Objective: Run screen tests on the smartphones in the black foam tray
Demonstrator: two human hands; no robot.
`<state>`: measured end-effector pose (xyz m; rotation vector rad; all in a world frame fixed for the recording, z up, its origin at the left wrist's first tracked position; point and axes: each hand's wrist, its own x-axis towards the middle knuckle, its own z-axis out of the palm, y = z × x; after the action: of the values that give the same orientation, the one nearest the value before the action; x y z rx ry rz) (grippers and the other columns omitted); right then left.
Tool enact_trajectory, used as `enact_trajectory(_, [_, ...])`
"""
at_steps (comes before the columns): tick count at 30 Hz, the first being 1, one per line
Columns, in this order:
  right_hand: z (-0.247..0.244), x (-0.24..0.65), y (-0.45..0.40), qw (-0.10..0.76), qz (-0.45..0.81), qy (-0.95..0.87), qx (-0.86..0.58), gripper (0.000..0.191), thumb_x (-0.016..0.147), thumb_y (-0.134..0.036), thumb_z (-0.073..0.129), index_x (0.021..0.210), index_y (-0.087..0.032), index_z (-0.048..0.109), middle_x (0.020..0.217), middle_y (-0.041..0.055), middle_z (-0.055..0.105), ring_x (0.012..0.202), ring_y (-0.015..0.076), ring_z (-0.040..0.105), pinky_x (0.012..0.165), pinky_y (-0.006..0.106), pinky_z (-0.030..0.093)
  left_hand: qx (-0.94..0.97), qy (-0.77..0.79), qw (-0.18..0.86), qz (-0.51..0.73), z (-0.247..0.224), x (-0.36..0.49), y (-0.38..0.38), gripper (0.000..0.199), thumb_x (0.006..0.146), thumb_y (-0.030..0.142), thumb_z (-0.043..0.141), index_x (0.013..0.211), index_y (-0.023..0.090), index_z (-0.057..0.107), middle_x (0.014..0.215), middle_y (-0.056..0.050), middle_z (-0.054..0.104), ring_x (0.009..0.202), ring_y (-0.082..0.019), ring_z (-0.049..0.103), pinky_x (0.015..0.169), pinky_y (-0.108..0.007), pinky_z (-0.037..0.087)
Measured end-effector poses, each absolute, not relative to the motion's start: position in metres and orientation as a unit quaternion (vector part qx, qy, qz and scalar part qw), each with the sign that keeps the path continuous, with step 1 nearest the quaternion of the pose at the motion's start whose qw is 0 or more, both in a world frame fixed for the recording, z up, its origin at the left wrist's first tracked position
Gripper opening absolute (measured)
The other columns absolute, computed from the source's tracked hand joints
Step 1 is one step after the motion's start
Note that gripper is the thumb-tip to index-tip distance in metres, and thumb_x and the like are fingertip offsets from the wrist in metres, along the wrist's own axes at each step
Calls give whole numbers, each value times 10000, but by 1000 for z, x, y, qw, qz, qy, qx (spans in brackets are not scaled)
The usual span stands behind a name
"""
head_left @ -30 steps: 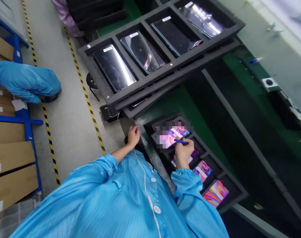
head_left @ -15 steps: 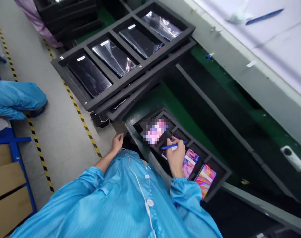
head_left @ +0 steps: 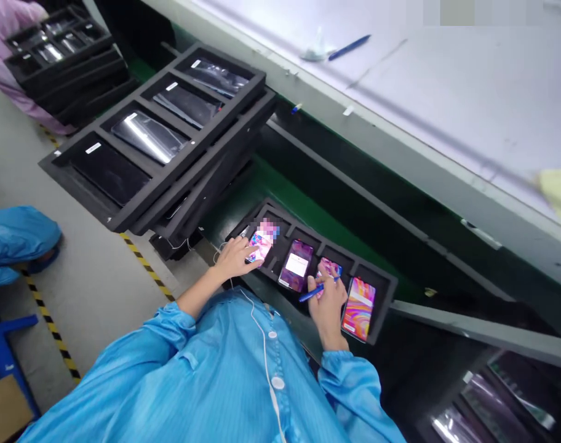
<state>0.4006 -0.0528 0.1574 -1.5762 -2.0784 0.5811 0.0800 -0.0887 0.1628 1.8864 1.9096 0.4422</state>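
My left hand reaches to the leftmost lit smartphone, fingers stretched out and touching its screen and near edge. In my right hand a blue pen is held between the fingers. That hand rests over another lit smartphone, covering its lower part. Between the hands lies a phone with a purple screen and white pop-up. To the right, a phone with a swirling orange and pink screen lies in the last compartment. All sit in a black foam tray.
A tall stack of black foam trays holding dark phones stands at the left, with another stack beyond beside a person in pink. The white worktop bears a pen. More phones lie lower right. A blue-clad leg shows at left.
My left hand has moved from beside my body onto the leftmost phone. My right hand, still with the pen, has shifted from the second phone to the third. The view has turned right.
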Motion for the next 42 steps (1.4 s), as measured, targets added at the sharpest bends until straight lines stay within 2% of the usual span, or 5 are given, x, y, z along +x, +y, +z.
enact_trajectory(4, [157, 432, -74, 253, 192, -740, -594, 355, 1082, -546, 470, 1087, -241, 651, 1201, 163, 726, 1440, 389, 535, 1182, 628, 367, 661, 713, 165, 167, 167, 91, -52, 608, 1025, 679, 655, 1447, 249, 738, 1106, -140, 646, 1111, -344, 586, 1018, -449, 454])
enact_trajectory(9, [152, 443, -93, 206, 212, -738, -606, 373, 1087, -513, 467, 1222, -240, 682, 1075, 130, 725, 1458, 384, 511, 1183, 638, 351, 776, 569, 211, 171, 178, 129, -52, 472, 1044, 647, 643, 1341, 315, 797, 1068, -106, 639, 1046, -296, 597, 980, -415, 455])
enact_trajectory(18, [175, 490, -77, 290, 172, -615, -713, 361, 1092, -575, 424, 1065, -251, 582, 1366, 176, 707, 1497, 365, 467, 1211, 609, 309, 734, 646, 184, 100, 184, 164, -47, 704, 1005, 713, 663, 1552, 269, 648, 1124, -137, 642, 1103, -352, 592, 987, -451, 471])
enact_trajectory(28, [150, 539, -82, 264, 232, -680, -644, 416, 1075, -560, 424, 1215, -249, 662, 1158, 146, 759, 1502, 383, 481, 1175, 594, 312, 750, 627, 182, 103, 204, 204, -94, 426, 1082, 596, 606, 1275, 286, 825, 974, -89, 619, 967, -268, 605, 905, -398, 487])
enact_trajectory(42, [135, 556, -54, 353, 282, -648, -613, 304, 1078, -540, 445, 1010, -265, 555, 1433, 133, 706, 1483, 375, 477, 1188, 602, 326, 646, 760, 66, 15, 203, 242, -94, 719, 1022, 672, 673, 1610, 266, 599, 1077, -104, 602, 1046, -312, 605, 948, -425, 524])
